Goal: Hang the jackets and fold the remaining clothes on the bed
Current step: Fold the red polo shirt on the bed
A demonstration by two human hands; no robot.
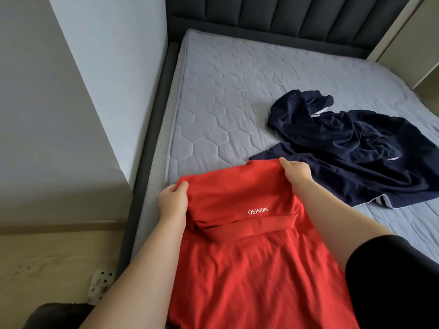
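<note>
Shirt (249, 269) in red, MINISO printed upside down, lies over the near edge of the bed (225, 103). The left grip (172, 200) and right grip (297, 173) each pinch its folded-over end. Navy jacket (344, 143), hooded I think, sits crumpled just beyond.

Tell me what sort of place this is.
Probably a bedroom: a grey quilted mattress, a dark padded headboard behind it, and a navy garment lying loose on top.

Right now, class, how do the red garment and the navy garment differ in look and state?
The red garment is bright with white lettering; the navy garment is dark with white trim. The red garment is gripped by the left hand and right hand, its top folded over; the navy garment lies crumpled, untouched. Both are on the mattress.
</note>
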